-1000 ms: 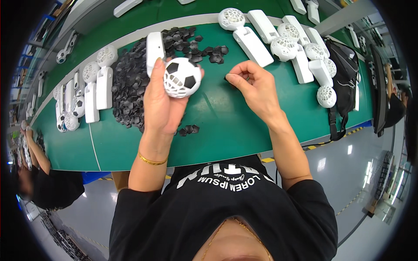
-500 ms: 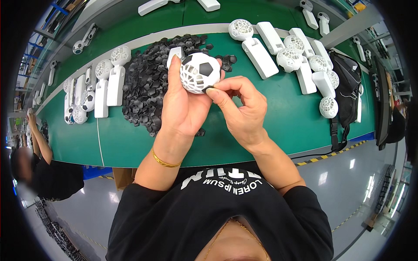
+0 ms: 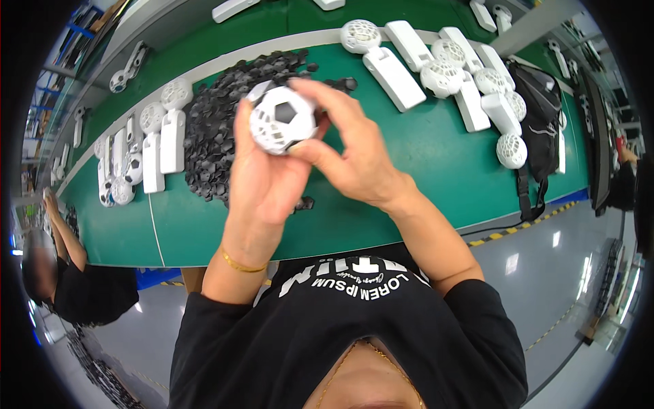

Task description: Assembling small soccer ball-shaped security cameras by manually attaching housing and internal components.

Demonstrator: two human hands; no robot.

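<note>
My left hand (image 3: pixel 264 183) is closed round a white soccer-ball-shaped head (image 3: pixel 300 128), with a white handle part (image 3: pixel 259 91) showing beyond it. A black pentagon sits on its upper face, and the near left side is an open lattice. My right hand (image 3: pixel 362 153) grips the ball from the right, thumb at the lower edge and fingers over the top, slightly blurred. A small dark spot shows by the thumb; I cannot tell whether it is a loose piece. Just left of the ball lies a big heap of black pentagonal pieces (image 3: pixel 210 146).
White units with lattice balls and handles (image 3: pixel 394 78) lie at the right, beside a black backpack (image 3: pixel 541 129). More such units (image 3: pixel 172 140) lie left on the green table (image 3: pixel 354 225). Another person (image 3: pixel 82 290) works at the far left.
Both hands and the ball have moved left. My right hand has gone from a pinch at the ball's lower edge to a grip round its right side, and the ball has turned somewhat.
</note>
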